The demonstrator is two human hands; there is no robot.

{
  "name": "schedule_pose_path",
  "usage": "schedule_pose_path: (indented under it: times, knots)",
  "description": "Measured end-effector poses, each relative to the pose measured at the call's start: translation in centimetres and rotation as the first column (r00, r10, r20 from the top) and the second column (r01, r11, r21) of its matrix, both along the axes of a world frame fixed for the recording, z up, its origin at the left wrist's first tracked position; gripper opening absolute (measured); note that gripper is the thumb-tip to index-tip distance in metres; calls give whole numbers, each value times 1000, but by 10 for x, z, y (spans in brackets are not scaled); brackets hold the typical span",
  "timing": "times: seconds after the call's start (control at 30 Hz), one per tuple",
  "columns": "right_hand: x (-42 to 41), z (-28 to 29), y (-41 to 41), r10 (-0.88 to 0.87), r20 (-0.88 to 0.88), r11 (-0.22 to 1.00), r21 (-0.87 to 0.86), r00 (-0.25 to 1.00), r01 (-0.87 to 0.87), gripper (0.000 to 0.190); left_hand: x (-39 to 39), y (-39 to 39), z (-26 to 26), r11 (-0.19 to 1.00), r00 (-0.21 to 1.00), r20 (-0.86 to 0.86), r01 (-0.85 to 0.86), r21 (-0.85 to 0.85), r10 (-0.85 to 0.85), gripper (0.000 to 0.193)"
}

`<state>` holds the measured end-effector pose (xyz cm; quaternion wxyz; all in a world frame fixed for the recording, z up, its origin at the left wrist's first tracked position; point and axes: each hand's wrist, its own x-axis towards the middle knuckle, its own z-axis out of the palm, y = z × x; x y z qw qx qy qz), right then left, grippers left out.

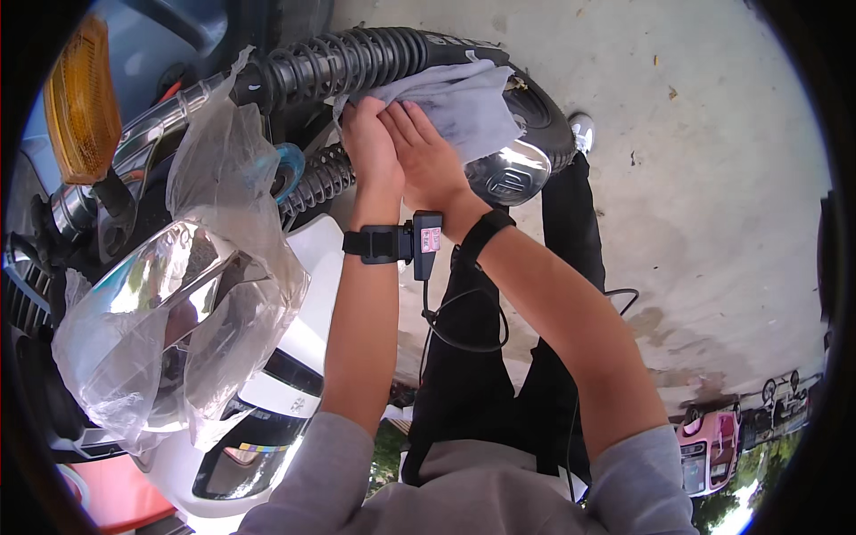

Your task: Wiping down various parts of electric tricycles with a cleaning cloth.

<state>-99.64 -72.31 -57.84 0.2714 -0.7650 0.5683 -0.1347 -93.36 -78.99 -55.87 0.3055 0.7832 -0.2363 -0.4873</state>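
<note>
A thin white cloth (461,107) drapes over the front wheel (535,100) and part of the mudguard of a three-wheeled vehicle. My left hand (373,144) is bent over the cloth's near left edge, its fingertips hidden. Right beside it and touching it, my right hand (428,157) has its fingers stretched along the cloth. Above my hands runs a coil-spring shock absorber (341,63), and a second spring (317,180) lies left of my left wrist. The shiny chrome mudguard end (511,177) shows below the cloth.
Clear plastic film (221,147) hangs over the chrome headlight (167,274) at left. An amber turn signal (83,100) sits above it. A cable (468,348) dangles from my left wrist's black device (426,244). A pink vehicle (712,448) stands on the concrete floor (709,200).
</note>
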Motion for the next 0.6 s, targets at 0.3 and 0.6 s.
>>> schedule_pose_path:
  times: [0.3, 0.6]
  knots:
    - [14, -7, -12, 11, -91, 1000, 13, 996, -9, 64, 18, -6, -9, 992, 989, -150, -14, -125, -5, 42]
    - [13, -10, -17, 33, -20, 999, -32, 999, -34, 66, 15, -11, -9, 985, 976, 143, 169, -41, -161, 49]
